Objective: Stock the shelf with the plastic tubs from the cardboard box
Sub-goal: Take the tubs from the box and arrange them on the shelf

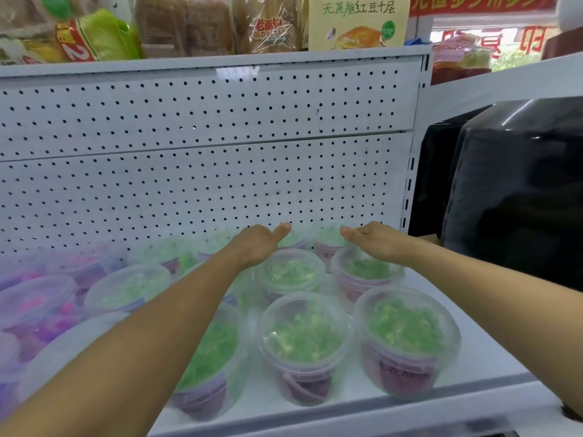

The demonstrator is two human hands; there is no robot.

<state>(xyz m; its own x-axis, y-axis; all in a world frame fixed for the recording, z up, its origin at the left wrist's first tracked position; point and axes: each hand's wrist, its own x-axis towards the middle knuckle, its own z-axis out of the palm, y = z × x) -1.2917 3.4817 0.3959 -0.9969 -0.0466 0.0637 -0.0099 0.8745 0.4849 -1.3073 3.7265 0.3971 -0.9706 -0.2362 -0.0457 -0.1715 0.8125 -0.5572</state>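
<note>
Both arms reach out over the white shelf [492,351], far in toward its back wall full of little holes [202,184]. The left hand [257,244] and the right hand [375,239] are near each other, just in front of that back wall, with their thumbs pointing at one another. The fingers go down behind the hands, so I cannot tell if they hold a tub or only touch one.

The plastic tubs [304,342] stand in rows on the shelf, right below the arms. The ones on the right part of the shelf have green stuff inside (you can see it through the clear lids). The pink tubs [34,307] stand on the left part of the shelf.

Bags of bread [186,25] sit on the next shelf up. A big black thing [517,197] stands just past the right end of the shelf.
</note>
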